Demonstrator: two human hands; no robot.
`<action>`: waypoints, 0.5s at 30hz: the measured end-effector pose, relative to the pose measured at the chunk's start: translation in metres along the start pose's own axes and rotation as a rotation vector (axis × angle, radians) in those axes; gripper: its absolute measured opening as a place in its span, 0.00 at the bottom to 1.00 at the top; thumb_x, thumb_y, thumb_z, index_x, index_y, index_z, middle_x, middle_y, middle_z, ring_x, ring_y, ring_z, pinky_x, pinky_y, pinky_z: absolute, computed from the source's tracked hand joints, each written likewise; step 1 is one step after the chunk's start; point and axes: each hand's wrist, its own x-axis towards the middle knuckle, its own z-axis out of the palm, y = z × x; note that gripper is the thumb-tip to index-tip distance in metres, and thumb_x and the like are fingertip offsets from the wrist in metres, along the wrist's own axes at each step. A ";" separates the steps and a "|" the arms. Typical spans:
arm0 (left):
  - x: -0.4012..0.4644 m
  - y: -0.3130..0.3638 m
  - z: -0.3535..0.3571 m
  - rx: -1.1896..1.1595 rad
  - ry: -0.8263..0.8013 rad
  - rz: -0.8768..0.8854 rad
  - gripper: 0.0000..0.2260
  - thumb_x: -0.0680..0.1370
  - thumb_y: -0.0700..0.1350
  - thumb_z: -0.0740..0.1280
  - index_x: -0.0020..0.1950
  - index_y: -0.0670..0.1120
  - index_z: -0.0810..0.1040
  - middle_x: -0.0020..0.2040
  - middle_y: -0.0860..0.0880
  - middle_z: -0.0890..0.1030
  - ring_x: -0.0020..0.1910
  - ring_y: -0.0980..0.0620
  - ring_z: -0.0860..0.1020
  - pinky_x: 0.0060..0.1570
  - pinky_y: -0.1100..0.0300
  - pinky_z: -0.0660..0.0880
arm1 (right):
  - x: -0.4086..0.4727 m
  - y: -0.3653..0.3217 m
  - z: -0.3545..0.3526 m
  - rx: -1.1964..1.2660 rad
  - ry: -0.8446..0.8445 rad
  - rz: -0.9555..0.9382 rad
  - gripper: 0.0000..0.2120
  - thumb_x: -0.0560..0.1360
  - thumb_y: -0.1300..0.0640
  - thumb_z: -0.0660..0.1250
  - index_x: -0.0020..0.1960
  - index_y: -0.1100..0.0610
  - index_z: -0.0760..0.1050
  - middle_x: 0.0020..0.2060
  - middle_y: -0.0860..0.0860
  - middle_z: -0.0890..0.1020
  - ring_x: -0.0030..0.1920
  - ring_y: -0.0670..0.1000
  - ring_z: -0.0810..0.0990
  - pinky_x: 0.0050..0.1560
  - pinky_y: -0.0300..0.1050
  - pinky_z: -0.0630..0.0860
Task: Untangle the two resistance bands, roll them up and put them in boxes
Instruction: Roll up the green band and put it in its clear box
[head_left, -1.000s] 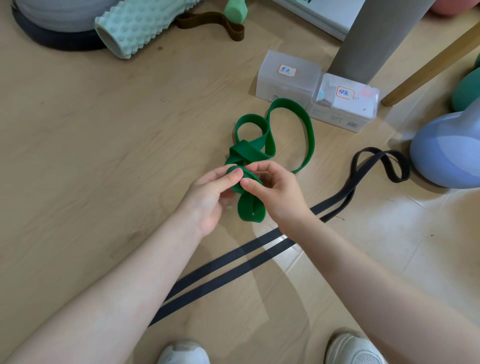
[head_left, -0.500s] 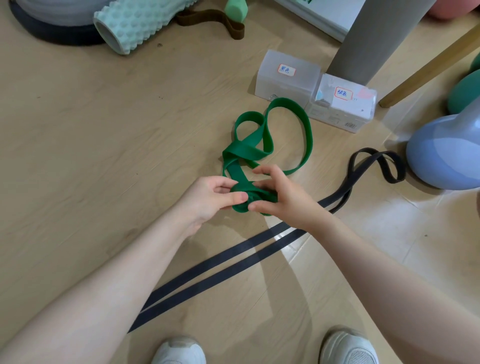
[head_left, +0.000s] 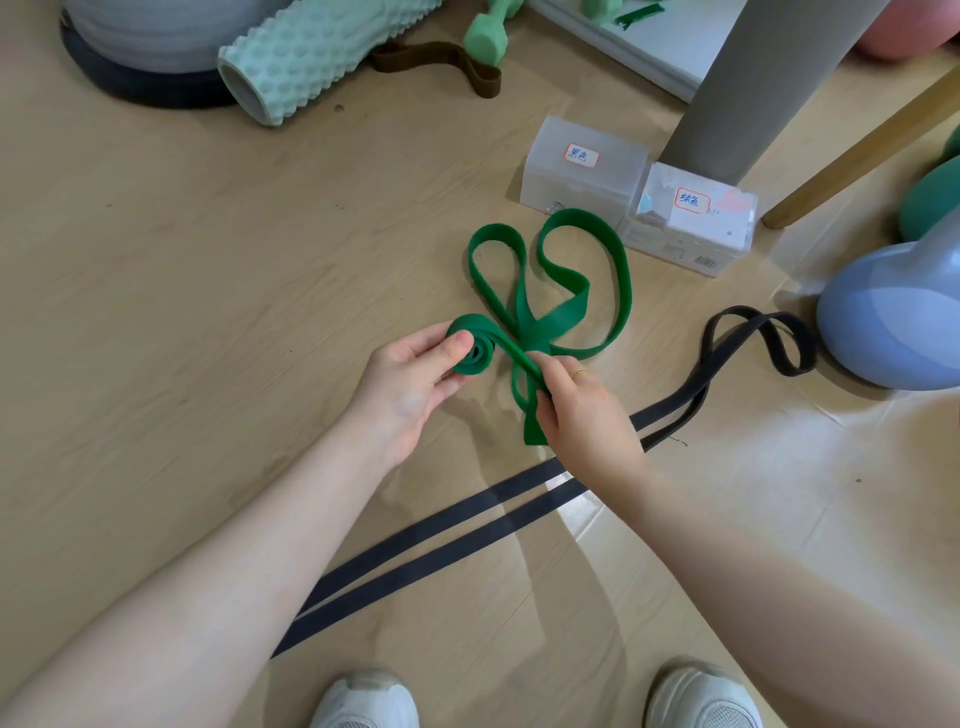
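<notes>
2 bands lie apart on the floor, no longer tangled: the green band in front of me and the black band running as a doubled strip from near my left shoe toward the blue kettlebell. My left hand grips the started coil of the green band, thumb pressed on its face and fingers curled behind. My right hand pinches the 2 flat strands just beside the coil, fingers closed around them. The unrolled length lies away from me, its loops spreading toward the 2 lidded boxes, so the band's long axis points forward and slightly right of the coil. In my judgement the next turn must roll the coil along that axis while the right hand feeds the strands flat; a twist near the crossing could spoil the roll. The black band is untouched, nearer my right forearm.
</notes>
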 end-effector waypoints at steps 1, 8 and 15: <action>-0.001 0.000 0.002 0.026 -0.018 0.006 0.06 0.76 0.38 0.65 0.51 0.45 0.78 0.51 0.47 0.82 0.54 0.51 0.80 0.56 0.58 0.76 | -0.001 -0.002 -0.002 0.062 -0.044 0.048 0.20 0.77 0.64 0.59 0.69 0.61 0.65 0.46 0.58 0.78 0.41 0.55 0.77 0.39 0.49 0.76; -0.013 -0.004 0.009 0.197 -0.167 0.039 0.10 0.75 0.38 0.66 0.53 0.50 0.78 0.52 0.49 0.82 0.51 0.56 0.81 0.49 0.65 0.78 | 0.016 -0.004 -0.032 0.568 -0.319 0.215 0.41 0.70 0.51 0.72 0.75 0.50 0.51 0.71 0.48 0.65 0.71 0.46 0.62 0.71 0.44 0.59; -0.010 0.008 0.003 0.417 -0.177 0.149 0.13 0.74 0.38 0.69 0.49 0.56 0.79 0.46 0.55 0.83 0.48 0.59 0.81 0.52 0.65 0.76 | 0.027 -0.006 -0.047 0.686 -0.302 0.156 0.23 0.72 0.59 0.70 0.64 0.51 0.65 0.59 0.49 0.76 0.59 0.49 0.76 0.63 0.50 0.73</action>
